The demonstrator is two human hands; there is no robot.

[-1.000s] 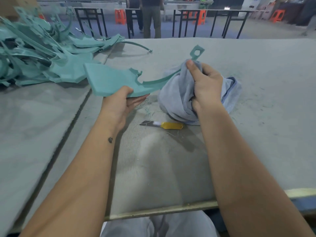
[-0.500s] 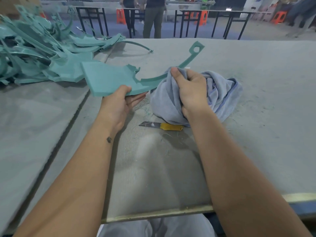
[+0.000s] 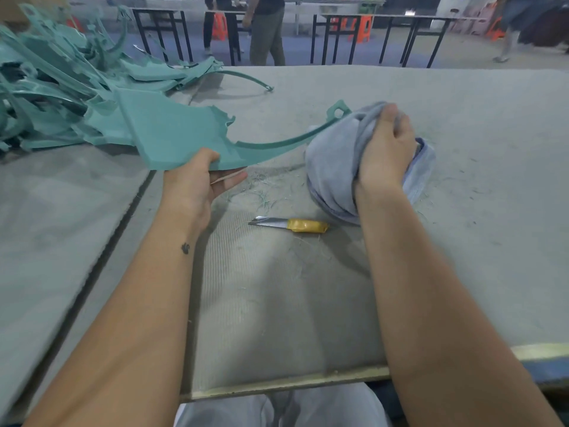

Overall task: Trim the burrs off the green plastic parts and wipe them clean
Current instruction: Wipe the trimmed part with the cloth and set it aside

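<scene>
My left hand (image 3: 197, 183) holds a green plastic part (image 3: 172, 134) by its wide flat end, thumb on top and fingers beneath. The part's thin curved arm reaches right to a small looped tab (image 3: 337, 111). My right hand (image 3: 385, 152) grips a grey-blue cloth (image 3: 332, 167) bunched around the far end of that arm, just below the tab. A knife with a yellow handle (image 3: 291, 224) lies on the table between my forearms, blade pointing left.
A heap of green plastic parts (image 3: 61, 87) fills the table's far left. Thin green shavings (image 3: 264, 195) litter the grey felt table top (image 3: 462, 211). Beyond the table stand black metal frames (image 3: 338, 38) and people (image 3: 268, 29).
My right hand slid the cloth along the curved arm toward me, then back out to the tab end. My left hand kept its hold on the part.
</scene>
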